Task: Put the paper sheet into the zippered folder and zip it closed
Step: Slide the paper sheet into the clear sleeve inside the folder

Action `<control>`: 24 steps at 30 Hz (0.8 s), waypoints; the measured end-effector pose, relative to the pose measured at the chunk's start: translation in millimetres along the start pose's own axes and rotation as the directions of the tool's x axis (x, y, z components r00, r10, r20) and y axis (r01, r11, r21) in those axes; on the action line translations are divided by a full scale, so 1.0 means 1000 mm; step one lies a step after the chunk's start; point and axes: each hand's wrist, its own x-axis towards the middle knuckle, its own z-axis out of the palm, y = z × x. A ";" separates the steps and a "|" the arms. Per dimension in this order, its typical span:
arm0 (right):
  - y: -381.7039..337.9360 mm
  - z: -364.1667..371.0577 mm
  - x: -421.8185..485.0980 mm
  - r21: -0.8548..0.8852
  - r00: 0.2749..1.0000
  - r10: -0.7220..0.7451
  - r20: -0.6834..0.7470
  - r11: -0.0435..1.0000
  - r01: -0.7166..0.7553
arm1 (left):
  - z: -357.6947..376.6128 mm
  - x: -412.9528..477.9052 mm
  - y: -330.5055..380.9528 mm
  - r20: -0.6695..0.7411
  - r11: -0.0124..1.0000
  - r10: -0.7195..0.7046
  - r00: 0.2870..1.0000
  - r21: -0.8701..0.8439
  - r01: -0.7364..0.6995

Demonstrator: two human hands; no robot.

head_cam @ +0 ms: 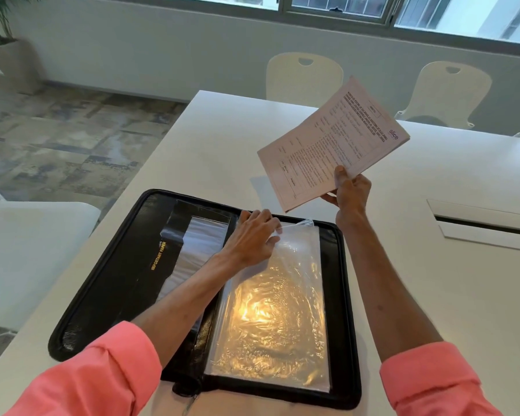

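Right hand (349,190) holds paper sheet (332,142) above open (unzipped) zippered folder (126,283).

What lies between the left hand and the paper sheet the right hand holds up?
Head view: the lifted edge of the clear sleeve, the black rim of the zippered folder, then bare table up to the paper sheet.

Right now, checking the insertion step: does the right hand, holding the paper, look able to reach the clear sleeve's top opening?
Probably yes. The right hand holds the paper sheet raised just past the open folder; the left hand pinches the clear sleeve at its top, nothing between.
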 end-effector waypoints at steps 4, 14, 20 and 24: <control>-0.002 -0.001 0.002 0.002 1.000 -0.009 -0.008 1.000 0.009 | 0.001 0.004 0.008 -0.006 0.999 0.037 0.999 -0.026 -0.037; -0.011 -0.020 0.005 0.008 0.998 -0.053 -0.036 0.999 0.053 | 0.006 0.011 0.021 -0.040 0.988 0.152 0.988 -0.025 -0.153; -0.012 -0.024 0.007 0.019 0.998 -0.049 -0.043 0.999 0.050 | 0.009 0.012 0.023 -0.032 0.990 0.135 0.990 -0.024 -0.136; -0.010 -0.021 0.006 0.007 0.998 -0.057 -0.036 0.998 0.057 | 0.012 0.011 0.024 -0.002 0.993 0.087 0.996 -0.075 -0.087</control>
